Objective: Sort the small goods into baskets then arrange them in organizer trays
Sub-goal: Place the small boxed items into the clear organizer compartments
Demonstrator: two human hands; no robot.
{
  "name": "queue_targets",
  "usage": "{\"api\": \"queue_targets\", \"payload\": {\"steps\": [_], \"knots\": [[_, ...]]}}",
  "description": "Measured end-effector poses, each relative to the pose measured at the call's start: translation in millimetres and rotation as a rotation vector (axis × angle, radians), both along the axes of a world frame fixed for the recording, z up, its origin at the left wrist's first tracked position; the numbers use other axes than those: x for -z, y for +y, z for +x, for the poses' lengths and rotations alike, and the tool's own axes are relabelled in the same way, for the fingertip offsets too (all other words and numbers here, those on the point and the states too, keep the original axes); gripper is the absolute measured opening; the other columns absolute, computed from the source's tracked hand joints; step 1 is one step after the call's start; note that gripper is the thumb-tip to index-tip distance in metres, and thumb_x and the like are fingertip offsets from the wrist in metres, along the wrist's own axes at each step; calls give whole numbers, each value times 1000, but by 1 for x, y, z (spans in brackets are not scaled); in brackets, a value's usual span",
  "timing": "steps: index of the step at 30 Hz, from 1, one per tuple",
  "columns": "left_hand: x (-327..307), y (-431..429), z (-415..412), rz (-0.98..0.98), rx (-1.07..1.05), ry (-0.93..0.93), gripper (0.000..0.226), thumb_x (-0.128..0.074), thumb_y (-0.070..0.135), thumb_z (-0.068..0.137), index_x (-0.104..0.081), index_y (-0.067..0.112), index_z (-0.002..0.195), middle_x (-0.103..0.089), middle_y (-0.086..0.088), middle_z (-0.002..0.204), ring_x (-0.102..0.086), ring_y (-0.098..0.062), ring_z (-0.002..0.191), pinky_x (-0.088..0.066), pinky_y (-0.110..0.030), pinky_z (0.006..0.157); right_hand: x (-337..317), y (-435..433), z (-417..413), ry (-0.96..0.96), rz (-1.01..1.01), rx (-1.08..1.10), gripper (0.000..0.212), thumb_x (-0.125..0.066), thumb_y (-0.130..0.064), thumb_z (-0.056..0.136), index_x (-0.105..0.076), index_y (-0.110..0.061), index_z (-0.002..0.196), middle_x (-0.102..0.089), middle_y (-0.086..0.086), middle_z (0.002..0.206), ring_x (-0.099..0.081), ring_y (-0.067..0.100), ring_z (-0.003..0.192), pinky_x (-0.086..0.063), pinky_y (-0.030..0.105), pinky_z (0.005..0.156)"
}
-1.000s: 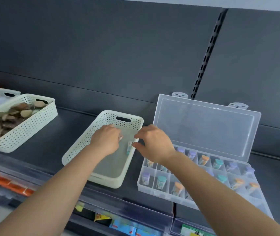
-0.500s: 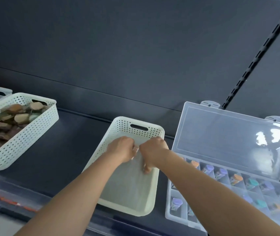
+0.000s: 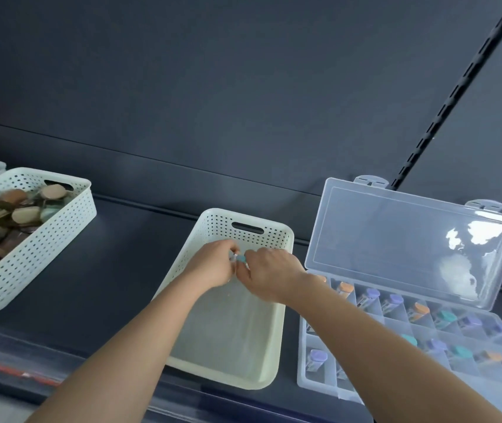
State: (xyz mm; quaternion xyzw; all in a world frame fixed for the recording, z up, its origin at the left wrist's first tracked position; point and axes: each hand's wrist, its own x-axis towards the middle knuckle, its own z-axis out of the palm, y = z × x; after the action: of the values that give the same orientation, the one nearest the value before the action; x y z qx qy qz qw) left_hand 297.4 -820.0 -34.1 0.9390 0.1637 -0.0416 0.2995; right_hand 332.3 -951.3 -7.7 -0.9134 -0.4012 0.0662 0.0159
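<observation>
Over the near-empty pale perforated plastic basket [image 3: 262, 374], my left hand [image 3: 213, 265] and right hand [image 3: 269, 276] both pinch one small clear vial with a teal cap [image 3: 239, 258], right near its far wall. It's tiny and slick-looking, so it could slip between my fingers. Right of the basket, the clear lidded organizer tray [image 3: 314, 378] is mostly filled.

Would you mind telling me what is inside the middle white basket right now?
Both hands, left hand and right hand, pinch one teal-capped vial. The basket floor elsewhere looks bare; under the hands is hidden.
</observation>
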Motion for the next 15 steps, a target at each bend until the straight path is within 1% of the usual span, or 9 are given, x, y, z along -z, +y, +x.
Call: {"api": "queue_targets", "payload": {"steps": [3, 5, 8, 10, 11, 13, 15], "knots": [[-9, -2, -4, -85, -62, -93, 9, -49, 20, 93, -56, 24, 97, -62, 6, 79, -54, -17, 68, -40, -27, 59, -6, -11, -2, -21, 212, 42, 38, -27, -37, 100, -50, -8, 105, -64, 14, 97, -59, 35, 90, -33, 32, 64], [-16, -7, -5, -135, -81, -155, 8, -48, 22, 94, -55, 25, 92, -63, 8, 71, -53, -14, 63, -39, -26, 56, -11, -21, -4, -60, 331, 75, 33, -30, -35, 100, -49, -9, 105, -65, 15, 89, -59, 37, 82, -33, 33, 60], [-27, -21, -6, -162, -105, -243, 7, -51, 25, 95, -57, 28, 94, -60, 11, 79, -55, -12, 71, -40, -26, 60, -19, -41, -7, -121, 513, 131, 29, -34, -35, 99, -49, -10, 96, -64, 13, 75, -53, 36, 69, -39, 36, 56], [-34, -36, -7, -174, -95, -303, 6, -53, 25, 95, -59, 28, 94, -58, 11, 82, -55, -13, 74, -41, -28, 62, -23, -57, -10, -156, 610, 158, 35, -34, -39, 94, -51, -10, 85, -63, 9, 68, -50, 32, 61, -42, 37, 55], [-37, -45, -8, -173, -83, -333, 5, -54, 25, 94, -60, 27, 94, -58, 11, 82, -56, -14, 75, -43, -29, 64, -24, -67, -11, -165, 640, 168, 38, -35, -40, 91, -53, -9, 82, -63, 8, 68, -52, 31, 61, -43, 36, 55], [-45, -65, -9, -162, -61, -381, 7, -56, 24, 93, -61, 25, 98, -61, 10, 85, -58, -16, 80, -46, -32, 70, -28, -88, -13, -171, 680, 183, 37, -39, -39, 90, -60, -9, 84, -65, 7, 70, -57, 30, 64, -47, 37, 58], [-53, -88, -8, -144, -44, -419, 8, -57, 25, 93, -61, 25, 100, -63, 8, 89, -59, -17, 82, -47, -32, 72, -32, -114, -16, -165, 735, 207, 24, -49, -30, 93, -63, -12, 97, -69, 6, 75, -62, 29, 69, -50, 37, 64]]}}
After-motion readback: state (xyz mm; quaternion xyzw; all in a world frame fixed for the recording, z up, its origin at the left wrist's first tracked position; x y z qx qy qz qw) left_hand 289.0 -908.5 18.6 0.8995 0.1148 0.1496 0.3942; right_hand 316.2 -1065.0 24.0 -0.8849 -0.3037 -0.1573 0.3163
